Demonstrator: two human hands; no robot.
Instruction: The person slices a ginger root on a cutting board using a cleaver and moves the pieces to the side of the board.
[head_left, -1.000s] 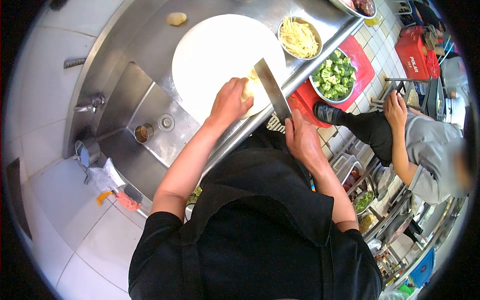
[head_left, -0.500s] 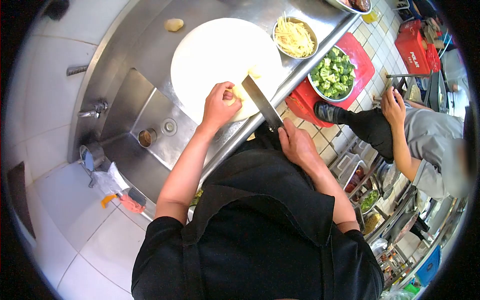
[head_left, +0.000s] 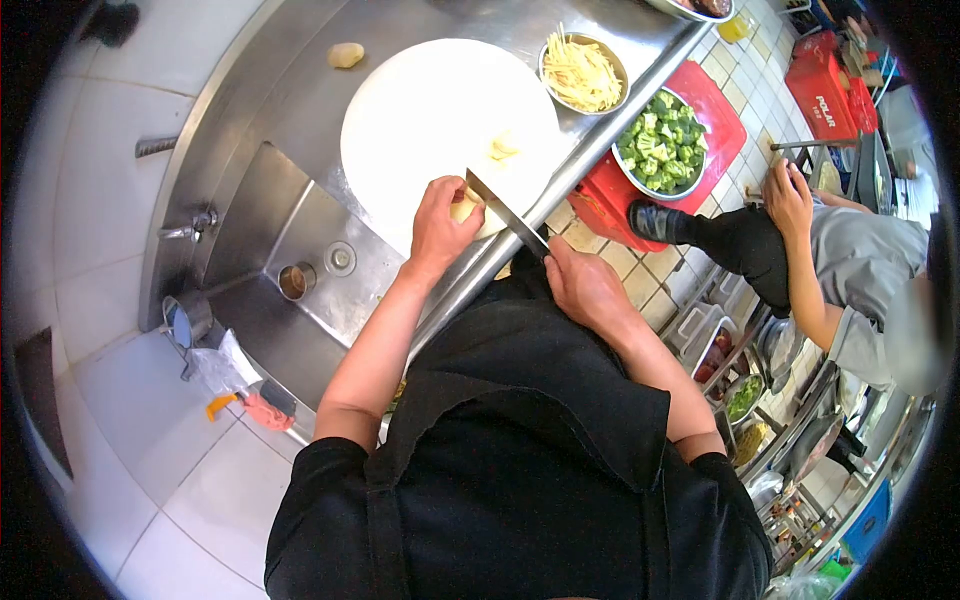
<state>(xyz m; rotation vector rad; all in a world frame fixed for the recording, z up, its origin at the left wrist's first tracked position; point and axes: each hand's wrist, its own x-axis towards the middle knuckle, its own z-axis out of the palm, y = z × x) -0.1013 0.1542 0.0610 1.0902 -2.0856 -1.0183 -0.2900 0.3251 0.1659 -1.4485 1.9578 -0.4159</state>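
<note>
My left hand [head_left: 443,228] is closed on a peeled potato [head_left: 464,209] at the near edge of a round white cutting board [head_left: 430,110]. My right hand [head_left: 588,286] grips the handle of a kitchen knife [head_left: 507,214]. Its blade lies against the potato, close to my left fingertips. A few cut potato slices [head_left: 503,146] rest on the board beyond the blade. Farther off, a whole peeled potato [head_left: 346,55] sits on the steel counter. A metal bowl of thin potato strips [head_left: 582,74] stands right of the board.
A steel sink [head_left: 275,325] with a metal cup [head_left: 293,280] lies left of the board. Broccoli florets [head_left: 660,145] fill a bowl on a red crate [head_left: 735,125] below the counter's right edge. A person in grey [head_left: 860,250] is at the right, near loaded shelves.
The knife has shifted left from the cut slices to the potato in my left hand, its blade now turned more edge-down. A slice has come to lie with the others.
</note>
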